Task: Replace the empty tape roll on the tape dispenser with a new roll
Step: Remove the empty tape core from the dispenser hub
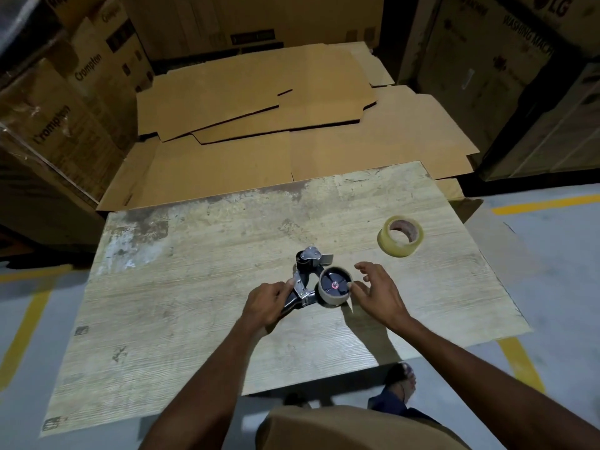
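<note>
The step in hand, as I judge it, is taking off the empty core (334,289). It sits on the hub of the dispenser (306,274), near the middle of the table (194,287). The left hand (264,305) grasps the dispenser's handle, at 8 o'clock from the core, with the fingers curled round it. The right hand (378,295) is released, fingers spread, just beside the core at 3 o'clock. I cannot tell whether its thumb touches the core.

The next move calls for the right hand to close round the core and draw it straight off the hub while the left hand keeps the dispenser steady.

The new roll (401,237) lies flat at 2 o'clock from the dispenser, well apart and near the table's right edge. Nothing stands between it and the right hand, so the reach is free, but a careless push could send the roll off that edge. At 12 o'clock the table meets the cardboard sheets (259,118).
</note>
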`<state>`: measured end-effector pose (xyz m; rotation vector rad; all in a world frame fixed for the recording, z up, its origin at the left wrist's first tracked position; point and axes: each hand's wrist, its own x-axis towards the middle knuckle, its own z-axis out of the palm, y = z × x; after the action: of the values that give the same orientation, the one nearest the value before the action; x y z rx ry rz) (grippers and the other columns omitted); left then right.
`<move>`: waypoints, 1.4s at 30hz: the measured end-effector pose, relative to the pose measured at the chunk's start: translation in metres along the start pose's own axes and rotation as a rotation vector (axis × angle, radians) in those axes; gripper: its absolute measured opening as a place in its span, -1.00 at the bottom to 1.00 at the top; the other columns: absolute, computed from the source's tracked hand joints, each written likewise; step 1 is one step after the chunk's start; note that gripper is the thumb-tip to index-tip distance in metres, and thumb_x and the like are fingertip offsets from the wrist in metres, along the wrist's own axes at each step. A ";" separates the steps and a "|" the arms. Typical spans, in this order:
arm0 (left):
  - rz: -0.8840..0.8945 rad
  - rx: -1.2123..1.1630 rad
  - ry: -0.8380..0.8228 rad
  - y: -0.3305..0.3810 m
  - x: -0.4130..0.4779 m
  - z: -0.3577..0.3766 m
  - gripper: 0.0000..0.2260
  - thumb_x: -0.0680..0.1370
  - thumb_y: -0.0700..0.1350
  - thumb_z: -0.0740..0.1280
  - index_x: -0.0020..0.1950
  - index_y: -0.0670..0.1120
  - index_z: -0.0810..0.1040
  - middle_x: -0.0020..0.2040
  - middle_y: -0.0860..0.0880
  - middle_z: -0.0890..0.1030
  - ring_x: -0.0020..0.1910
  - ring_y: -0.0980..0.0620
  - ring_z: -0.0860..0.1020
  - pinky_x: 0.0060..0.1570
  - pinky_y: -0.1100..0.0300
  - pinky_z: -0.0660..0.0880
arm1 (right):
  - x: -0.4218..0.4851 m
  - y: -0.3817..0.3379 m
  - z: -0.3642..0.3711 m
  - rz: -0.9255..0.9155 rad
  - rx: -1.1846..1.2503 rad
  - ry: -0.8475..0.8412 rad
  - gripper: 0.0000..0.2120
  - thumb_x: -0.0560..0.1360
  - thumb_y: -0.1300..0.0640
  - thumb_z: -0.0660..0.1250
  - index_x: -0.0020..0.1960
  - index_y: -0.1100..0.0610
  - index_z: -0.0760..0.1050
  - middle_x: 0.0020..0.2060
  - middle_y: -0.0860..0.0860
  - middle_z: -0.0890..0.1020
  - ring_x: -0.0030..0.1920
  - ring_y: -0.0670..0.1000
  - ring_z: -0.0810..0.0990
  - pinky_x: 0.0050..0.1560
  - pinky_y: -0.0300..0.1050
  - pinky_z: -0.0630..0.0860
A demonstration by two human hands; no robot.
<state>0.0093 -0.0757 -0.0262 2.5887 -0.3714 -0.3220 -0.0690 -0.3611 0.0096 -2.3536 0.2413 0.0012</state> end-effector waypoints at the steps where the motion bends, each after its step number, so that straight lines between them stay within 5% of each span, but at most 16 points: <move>1: 0.021 0.011 0.006 -0.003 0.002 -0.002 -0.34 0.61 0.46 -0.11 -0.33 0.01 0.45 -0.41 0.04 0.53 -0.38 0.04 0.52 -0.27 0.06 0.42 | -0.001 0.000 0.001 0.002 -0.003 -0.008 -0.55 0.56 0.04 0.46 0.39 0.10 0.46 0.23 0.09 0.55 0.14 0.07 0.58 0.08 -0.07 0.49; 8: -0.102 -0.121 0.272 0.024 0.012 -0.008 -0.45 0.67 0.34 0.04 -0.35 0.00 0.34 -0.36 0.02 0.45 -0.33 -0.03 0.47 -0.31 0.05 0.34 | -0.015 -0.003 0.009 0.012 0.027 0.023 -0.60 0.67 0.00 0.28 0.45 0.11 0.41 0.32 0.11 0.52 0.27 0.12 0.55 0.19 -0.04 0.48; 11: -0.326 -0.201 0.212 0.050 0.020 -0.003 -0.38 0.60 0.46 0.01 -0.16 -0.03 0.54 -0.17 -0.03 0.64 -0.19 -0.05 0.58 -0.25 0.10 0.39 | -0.018 -0.008 0.010 0.010 0.023 -0.003 -0.52 0.65 -0.08 0.31 0.49 0.08 0.37 0.36 0.09 0.49 0.30 0.09 0.51 0.21 -0.08 0.44; 18: -0.595 -0.230 0.023 0.073 0.046 0.004 -0.10 0.47 0.59 0.07 0.24 -0.22 0.58 0.16 -0.21 0.65 0.08 -0.25 0.63 -0.13 0.03 0.49 | -0.005 -0.016 0.007 -0.030 -0.137 -0.180 -0.08 0.42 -0.17 0.56 0.61 0.06 0.19 0.46 0.11 0.36 0.45 0.13 0.39 0.40 0.02 0.42; 22: -0.593 -0.200 0.062 0.070 0.047 0.008 -0.05 0.38 0.66 0.03 0.09 -0.20 0.60 0.02 -0.17 0.67 -0.11 -0.19 0.62 -0.27 0.10 0.47 | 0.011 -0.026 0.017 0.027 -0.185 -0.264 0.14 0.31 -0.22 0.62 0.66 0.03 0.04 0.47 0.11 0.33 0.42 0.14 0.41 0.37 0.04 0.47; 26: -0.624 -0.180 0.105 0.076 0.046 0.005 -0.14 0.41 0.62 0.09 -0.01 -0.18 0.60 -0.08 -0.13 0.66 -0.24 -0.11 0.53 -0.42 0.17 0.27 | 0.020 -0.032 0.027 0.050 -0.222 -0.255 0.12 0.31 -0.20 0.62 0.65 0.08 0.08 0.39 0.14 0.41 0.36 0.18 0.44 0.30 0.04 0.49; 32: -0.700 -0.204 0.127 0.074 0.049 0.012 -0.06 0.34 0.68 0.01 -0.11 -0.19 0.63 -0.13 -0.13 0.68 -0.20 -0.15 0.62 -0.35 0.13 0.41 | 0.032 -0.020 0.028 -0.010 -0.154 -0.193 -0.06 0.32 -0.16 0.61 0.55 0.16 0.32 0.31 0.14 0.51 0.30 0.16 0.52 0.29 0.01 0.50; 42: -0.782 -0.241 0.148 0.089 0.076 0.008 -0.08 0.35 0.67 0.06 -0.08 -0.18 0.64 -0.08 -0.15 0.68 -0.17 -0.18 0.61 -0.34 0.10 0.42 | 0.067 -0.012 0.020 -0.032 -0.108 -0.151 -0.10 0.28 -0.20 0.58 0.49 0.15 0.38 0.26 0.10 0.56 0.29 0.10 0.52 0.23 -0.05 0.51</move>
<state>0.0600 -0.1783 0.0005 2.3855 0.7101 -0.4000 0.0007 -0.3506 -0.0016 -2.4505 0.1323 0.1797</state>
